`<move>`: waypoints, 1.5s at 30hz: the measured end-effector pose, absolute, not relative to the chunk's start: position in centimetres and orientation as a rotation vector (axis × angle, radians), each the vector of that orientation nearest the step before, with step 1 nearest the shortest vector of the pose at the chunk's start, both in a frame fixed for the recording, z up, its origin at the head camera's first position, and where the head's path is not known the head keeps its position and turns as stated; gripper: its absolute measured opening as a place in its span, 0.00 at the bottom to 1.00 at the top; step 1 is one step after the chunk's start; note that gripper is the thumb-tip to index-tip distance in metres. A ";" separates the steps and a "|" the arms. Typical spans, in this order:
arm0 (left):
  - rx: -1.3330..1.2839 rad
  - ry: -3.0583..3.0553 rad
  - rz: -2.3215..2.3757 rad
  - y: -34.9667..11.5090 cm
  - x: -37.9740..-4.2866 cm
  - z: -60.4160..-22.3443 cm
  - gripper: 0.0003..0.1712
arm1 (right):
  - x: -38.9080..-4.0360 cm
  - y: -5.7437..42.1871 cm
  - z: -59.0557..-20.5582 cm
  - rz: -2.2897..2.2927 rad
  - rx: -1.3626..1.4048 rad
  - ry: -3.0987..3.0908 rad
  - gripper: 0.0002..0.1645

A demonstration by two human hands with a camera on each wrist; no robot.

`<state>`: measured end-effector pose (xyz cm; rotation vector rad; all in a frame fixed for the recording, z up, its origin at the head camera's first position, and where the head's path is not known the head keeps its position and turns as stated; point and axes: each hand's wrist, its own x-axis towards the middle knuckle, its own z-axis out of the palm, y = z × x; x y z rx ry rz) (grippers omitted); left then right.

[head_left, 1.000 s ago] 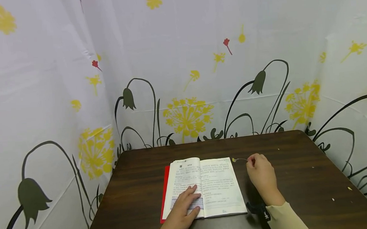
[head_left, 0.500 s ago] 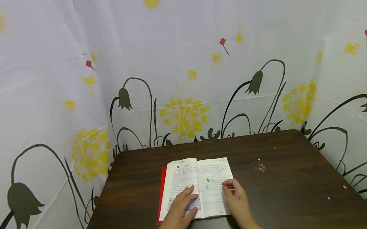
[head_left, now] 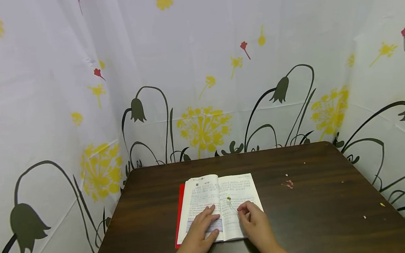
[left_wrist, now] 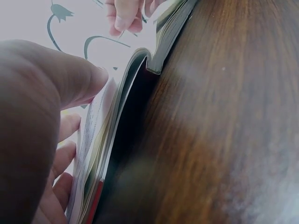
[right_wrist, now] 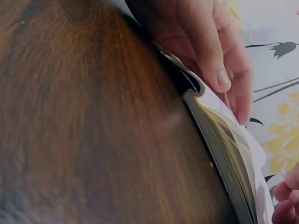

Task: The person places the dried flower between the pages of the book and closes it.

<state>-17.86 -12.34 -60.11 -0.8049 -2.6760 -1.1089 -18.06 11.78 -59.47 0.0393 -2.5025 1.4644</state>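
An open book (head_left: 239, 183) with printed pages and a red cover edge lies on the dark wooden table. My left hand (head_left: 201, 232) rests on its left page near the gutter, fingers extended; the left wrist view shows the thumb (left_wrist: 86, 84) at the book's lower edge. Over the right page, my right hand (head_left: 255, 224) pinches the thin stem of a small flower (head_left: 229, 198) between thumb and fingers. The flower's yellow-green head points to the far side, close to the gutter. Whether it touches the paper I cannot tell.
Reddish dried plant bits (head_left: 289, 184) lie on the table (head_left: 315, 212) right of the book. Small pale and yellow scraps, such as a yellow petal-like piece (head_left: 382, 204), are scattered farther right. A flower-printed curtain (head_left: 193, 66) hangs behind the table.
My right hand has brought the flower from the table right of the book leftward over the right page, and its stem has swung more upright. My left hand stays on the left page.
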 end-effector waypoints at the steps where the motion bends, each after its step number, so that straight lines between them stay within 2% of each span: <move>1: -0.807 -2.678 -1.115 -12.3 -17.8 -60.2 0.24 | -18.0 11.8 -59.5 1.453 0.043 -2.511 0.08; 7: -0.811 -2.671 -1.092 -12.3 -17.9 -60.4 0.24 | -18.0 11.8 -59.7 1.433 0.108 -2.513 0.11; 12: -0.801 -2.680 -1.081 -12.3 -17.8 -60.3 0.24 | -17.9 11.9 -60.1 1.103 0.302 -2.504 0.17; 17: -0.812 -2.709 -1.085 -12.4 -17.8 -60.2 0.24 | -17.5 11.9 -60.4 0.968 0.522 -2.572 0.13; 22: -0.812 -2.717 -1.085 -12.4 -17.8 -60.2 0.24 | -17.5 12.0 -60.9 0.858 0.734 -2.579 0.23; 28: -0.799 -2.722 -1.071 -12.4 -17.9 -60.2 0.24 | -17.6 12.0 -61.3 0.715 0.800 -2.601 0.32; 35: -0.807 -2.693 -1.029 -12.6 -17.9 -59.9 0.24 | -17.7 11.8 -61.1 0.672 0.852 -2.670 0.33; 40: -0.822 -2.674 -1.044 -12.5 -17.8 -59.8 0.23 | -17.8 13.9 -59.8 0.805 0.941 -2.657 0.28; 45: -0.815 -2.717 -1.080 -12.3 -17.6 -59.9 0.24 | -18.7 18.0 -58.8 0.982 0.931 -2.791 0.32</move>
